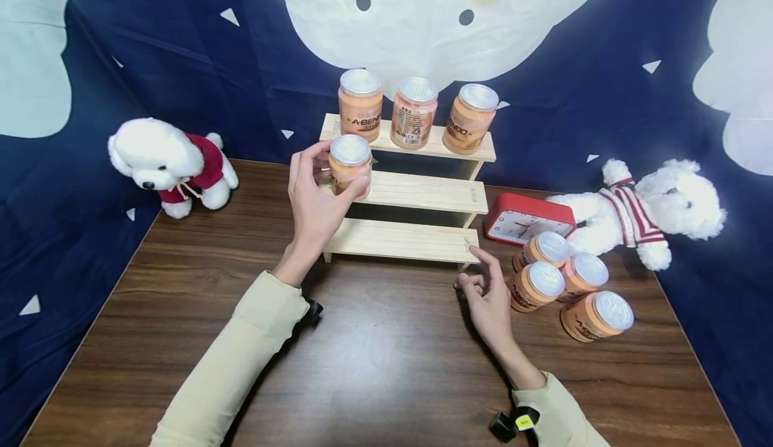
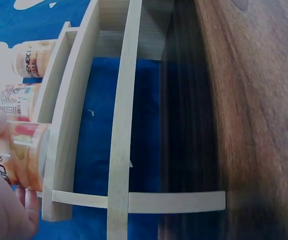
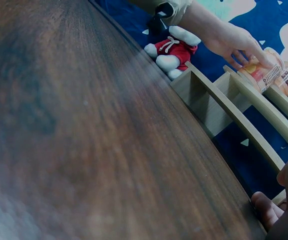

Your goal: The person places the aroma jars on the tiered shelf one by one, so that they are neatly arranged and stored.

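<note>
My left hand (image 1: 317,195) grips a jar (image 1: 350,158) with a ridged silver lid and orange contents, fingers and thumb round its sides. The jar is upright at the left end of the middle step of a pale wooden three-step rack (image 1: 404,240); whether its base rests there is hidden. In the left wrist view the held jar (image 2: 26,155) is beside the plank. My right hand (image 1: 489,299) is at the right end of the lowest step, its index finger and thumb about the plank's end. Along the top step stand three like jars (image 1: 413,115).
Several more jars (image 1: 534,286) stand on the brown table (image 1: 374,366), right of my right hand. Behind them are a red clock (image 1: 531,217) and a white plush dog in a striped sweater (image 1: 634,212), lying down. Another plush dog (image 1: 175,162) in red sits left of the rack.
</note>
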### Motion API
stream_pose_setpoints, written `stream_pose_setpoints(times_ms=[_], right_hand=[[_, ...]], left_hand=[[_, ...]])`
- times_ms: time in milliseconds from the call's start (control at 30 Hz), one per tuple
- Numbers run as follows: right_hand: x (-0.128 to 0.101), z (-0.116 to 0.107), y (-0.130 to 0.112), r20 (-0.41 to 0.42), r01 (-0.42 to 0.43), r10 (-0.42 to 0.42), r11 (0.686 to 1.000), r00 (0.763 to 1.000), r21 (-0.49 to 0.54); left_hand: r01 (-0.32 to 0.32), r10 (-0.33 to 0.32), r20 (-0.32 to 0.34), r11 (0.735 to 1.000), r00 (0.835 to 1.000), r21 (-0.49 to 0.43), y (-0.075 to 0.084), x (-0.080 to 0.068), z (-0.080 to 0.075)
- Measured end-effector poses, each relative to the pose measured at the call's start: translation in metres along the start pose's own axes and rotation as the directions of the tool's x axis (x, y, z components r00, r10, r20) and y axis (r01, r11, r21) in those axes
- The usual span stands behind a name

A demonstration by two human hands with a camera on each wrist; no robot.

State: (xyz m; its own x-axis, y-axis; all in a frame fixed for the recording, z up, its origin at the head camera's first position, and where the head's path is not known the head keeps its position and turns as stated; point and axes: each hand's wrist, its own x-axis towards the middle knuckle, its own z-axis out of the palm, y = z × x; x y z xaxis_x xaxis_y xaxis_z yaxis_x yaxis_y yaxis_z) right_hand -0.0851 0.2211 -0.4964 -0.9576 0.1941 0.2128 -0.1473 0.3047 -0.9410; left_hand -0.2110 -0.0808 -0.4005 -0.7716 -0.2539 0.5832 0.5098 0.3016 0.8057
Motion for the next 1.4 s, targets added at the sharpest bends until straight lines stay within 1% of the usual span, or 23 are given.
stream_pose_setpoints(times_ms=[200,467,667,800,967,1067,1133,1233,1300,1400], right_hand=[[0.0,0.0,0.001,0.014,0.0,0.0,1.0,1.0,0.015],[0.0,0.0,0.001,0.008,0.0,0.0,1.0,1.0,0.013],[0.0,0.0,0.0,0.008,-0.004,0.003,1.0,1.0,0.015],[0.0,0.0,0.0,0.003,-0.005,0.005,1.0,1.0,0.015],[0.0,0.0,-0.001,0.009,-0.011,0.011,1.0,1.0,0.009],[0.0,0.0,0.0,0.009,-0.014,0.014,1.0,1.0,0.003],[0.0,0.0,0.0,0.008,-0.013,0.013,1.0,1.0,0.005],[0.0,0.0,-0.001,0.005,-0.011,0.011,1.0,1.0,0.01],[0.0,0.0,-0.001,0.004,-0.007,0.007,1.0,1.0,0.015],[0.0,0.001,-0.002,0.003,-0.004,0.004,1.0,1.0,0.018]], left_hand=[[0.007,-0.007,-0.014,1.0,1.0,-0.001,0.0,0.001,0.003],[0.013,-0.013,-0.02,1.0,1.0,-0.02,-0.005,0.0,0.004],[0.015,-0.015,-0.014,1.0,1.0,-0.026,-0.007,-0.003,-0.005],[0.0,-0.001,-0.011,0.999,1.0,-0.04,-0.008,-0.007,-0.014],[-0.01,0.007,-0.046,0.997,0.999,-0.071,-0.012,-0.015,-0.027],[0.017,-0.022,-0.063,0.997,0.998,-0.076,-0.015,-0.02,-0.034],[0.041,-0.045,-0.061,0.997,0.997,-0.065,-0.016,-0.025,-0.039],[0.114,-0.119,-0.053,0.989,0.992,-0.091,-0.017,-0.031,-0.045],[0.182,-0.189,-0.042,0.973,0.981,-0.141,-0.019,-0.035,-0.048],[0.291,-0.304,-0.034,0.934,0.952,-0.208,-0.022,-0.04,-0.05]])
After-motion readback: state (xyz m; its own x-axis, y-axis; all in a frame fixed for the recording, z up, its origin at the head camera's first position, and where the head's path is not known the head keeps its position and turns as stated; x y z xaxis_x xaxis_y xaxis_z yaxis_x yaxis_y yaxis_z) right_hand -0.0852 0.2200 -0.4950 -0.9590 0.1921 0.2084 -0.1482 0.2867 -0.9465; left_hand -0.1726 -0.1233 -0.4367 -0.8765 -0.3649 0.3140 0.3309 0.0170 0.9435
